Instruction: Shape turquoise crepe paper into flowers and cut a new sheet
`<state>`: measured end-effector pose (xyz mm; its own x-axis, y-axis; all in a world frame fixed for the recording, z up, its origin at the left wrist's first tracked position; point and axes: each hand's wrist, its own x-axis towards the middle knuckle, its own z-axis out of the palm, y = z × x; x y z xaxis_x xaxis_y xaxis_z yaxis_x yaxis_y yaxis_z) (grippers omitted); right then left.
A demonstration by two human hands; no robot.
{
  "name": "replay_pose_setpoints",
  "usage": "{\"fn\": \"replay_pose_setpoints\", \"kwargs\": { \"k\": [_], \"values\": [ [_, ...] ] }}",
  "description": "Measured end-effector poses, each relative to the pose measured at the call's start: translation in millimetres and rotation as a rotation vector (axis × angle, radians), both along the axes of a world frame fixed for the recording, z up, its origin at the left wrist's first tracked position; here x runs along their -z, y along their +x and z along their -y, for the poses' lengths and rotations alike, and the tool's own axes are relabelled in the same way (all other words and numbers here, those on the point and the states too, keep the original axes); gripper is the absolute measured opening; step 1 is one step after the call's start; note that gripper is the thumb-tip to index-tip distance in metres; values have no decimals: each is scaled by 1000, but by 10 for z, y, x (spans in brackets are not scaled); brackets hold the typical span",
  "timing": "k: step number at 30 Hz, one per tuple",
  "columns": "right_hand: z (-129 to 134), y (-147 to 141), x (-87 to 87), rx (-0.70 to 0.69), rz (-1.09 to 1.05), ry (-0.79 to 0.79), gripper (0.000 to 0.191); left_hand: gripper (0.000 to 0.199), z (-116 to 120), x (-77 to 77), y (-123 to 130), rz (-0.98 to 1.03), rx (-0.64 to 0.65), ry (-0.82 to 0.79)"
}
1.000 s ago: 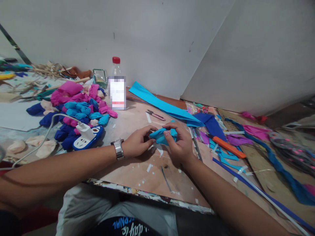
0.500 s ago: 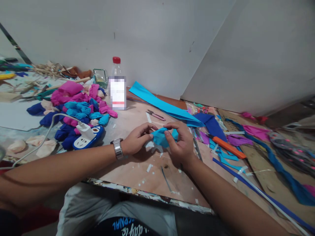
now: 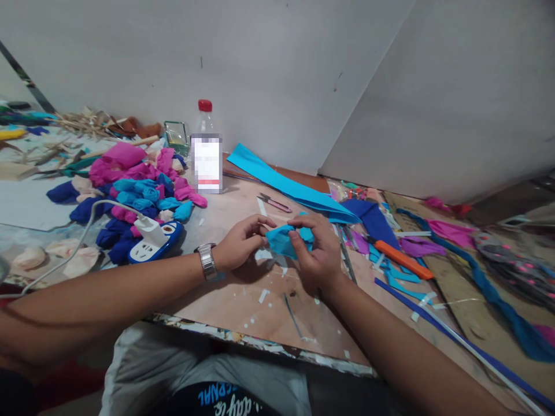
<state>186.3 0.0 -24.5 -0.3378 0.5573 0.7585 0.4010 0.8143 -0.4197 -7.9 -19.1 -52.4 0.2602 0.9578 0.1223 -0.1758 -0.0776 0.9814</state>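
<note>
A small folded piece of light blue crepe paper (image 3: 282, 241) is held over the table between my two hands. My right hand (image 3: 321, 251) pinches it, thumb lying across the front and fingers curled behind. My left hand (image 3: 243, 245), with a metal watch (image 3: 207, 261) at the wrist, has its thumb and curled fingers closed at the paper's left edge; the fingertips are partly hidden behind it. Just beyond the hands lie pink-handled thread snips (image 3: 275, 203). A long folded strip of light blue crepe paper (image 3: 290, 184) stretches behind them.
Left of my hands, a heap of pink and blue crepe paper bundles (image 3: 145, 188) lies behind a power strip (image 3: 150, 249) with a white plug and cable. A red-capped bottle (image 3: 206, 150) stands by the wall. To the right are an orange utility knife (image 3: 403, 260) and paper scraps.
My left thumb has drawn back slightly to the left, baring more of the paper's left edge. The paper has shifted a little in my right hand, which stays in place.
</note>
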Motion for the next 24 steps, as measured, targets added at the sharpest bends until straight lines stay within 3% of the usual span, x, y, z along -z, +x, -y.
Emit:
{"fn": "replay_pose_setpoints", "kwargs": {
  "k": [15,24],
  "values": [
    [22,-6,17,10,30,1,11,33,-20,75,8,-129,5,131],
    [27,-13,33,-36,37,-3,15,44,-29,83,-2,-268,-27,200]
  ]
}}
